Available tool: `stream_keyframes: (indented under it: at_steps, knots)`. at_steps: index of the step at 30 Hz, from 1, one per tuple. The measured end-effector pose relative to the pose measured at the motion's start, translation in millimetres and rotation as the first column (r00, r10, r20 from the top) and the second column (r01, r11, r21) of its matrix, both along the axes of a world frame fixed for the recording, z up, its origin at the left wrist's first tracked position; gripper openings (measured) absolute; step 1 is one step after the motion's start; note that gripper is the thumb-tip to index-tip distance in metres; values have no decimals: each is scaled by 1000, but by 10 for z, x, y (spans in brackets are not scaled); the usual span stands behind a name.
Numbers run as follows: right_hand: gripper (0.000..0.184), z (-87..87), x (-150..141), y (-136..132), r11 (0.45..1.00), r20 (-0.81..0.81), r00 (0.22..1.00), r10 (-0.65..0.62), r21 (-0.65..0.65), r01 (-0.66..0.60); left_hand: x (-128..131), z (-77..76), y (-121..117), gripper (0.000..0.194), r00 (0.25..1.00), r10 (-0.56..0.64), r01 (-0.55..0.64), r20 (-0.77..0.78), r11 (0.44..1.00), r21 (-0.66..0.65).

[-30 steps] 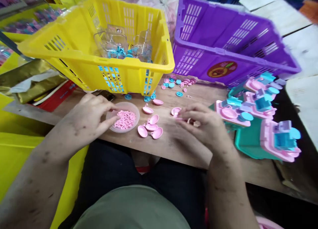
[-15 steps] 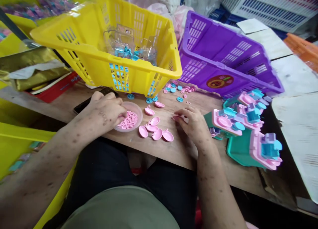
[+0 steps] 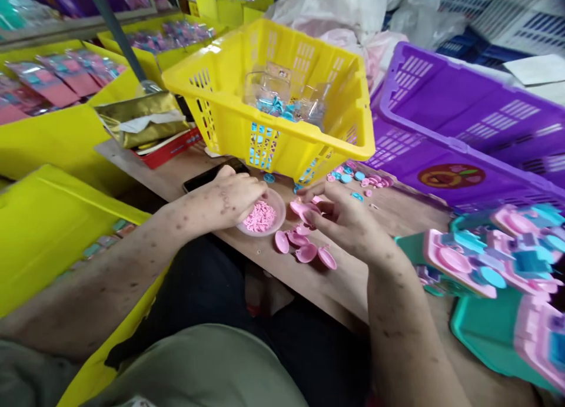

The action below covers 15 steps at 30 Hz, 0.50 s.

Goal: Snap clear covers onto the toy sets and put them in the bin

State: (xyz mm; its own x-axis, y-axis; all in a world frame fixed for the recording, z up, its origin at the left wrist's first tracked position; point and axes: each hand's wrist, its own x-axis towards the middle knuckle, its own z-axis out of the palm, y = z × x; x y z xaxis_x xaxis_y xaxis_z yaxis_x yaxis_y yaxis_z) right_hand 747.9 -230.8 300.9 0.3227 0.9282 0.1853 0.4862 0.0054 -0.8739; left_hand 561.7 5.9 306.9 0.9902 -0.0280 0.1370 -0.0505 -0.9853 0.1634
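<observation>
My left hand (image 3: 242, 198) rests over the left rim of a small clear bowl (image 3: 279, 209), its fingers curled in and their tips partly hidden. Tiny pink plastic pieces (image 3: 259, 217) fill the bowl. My right hand (image 3: 342, 215) pinches a pink oval plastic dish (image 3: 301, 209) just right of the bowl. Below it on the wooden table (image 3: 282, 262) lie several more pink oval dishes (image 3: 306, 253), some with a small stalk at the rim.
A yellow basket (image 3: 265, 127) with clear packs and blue parts stands behind the bowl. Beside it is a purple basket (image 3: 432, 151). Assembled toy sets (image 3: 468, 260) stand at right. A phone (image 3: 212, 174) lies behind my left wrist, and blue discs (image 3: 346, 178) lie near the baskets.
The view has turned left, so everything sits further right in it. My right hand has come leftward with the pink dish, close to the bowl. My left hand stays at the bowl.
</observation>
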Motion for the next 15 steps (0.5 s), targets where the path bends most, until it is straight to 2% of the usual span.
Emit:
stream_keyframes:
  at_steps: [3, 5, 7, 11, 15]
  knots:
    - [24, -105, -46, 100, 999, -62, 998, -18, -32, 16, -59, 170, -24, 25, 997, -49, 43, -66, 995, -87]
    - [27, -165, -71, 84, 998, -90, 994, -56, -39, 53, -86, 215, -19, 23, 996, -42, 36, -83, 997, -71]
    - [29, -191, -86, 45, 998, -78, 995, -69, -4, 69, -90, 200, -10, 19, 998, -33, 35, -53, 999, 25]
    - [28, -174, -77, 1, 998, -42, 999, -15, 67, 17, -6, 83, 1, 17, 998, -25, 38, -65, 975, 220]
    - [29, -163, -46, 2, 998, -41, 999, 21, 63, -18, 99, 48, 28, 21, 995, -15, 35, -96, 976, 214]
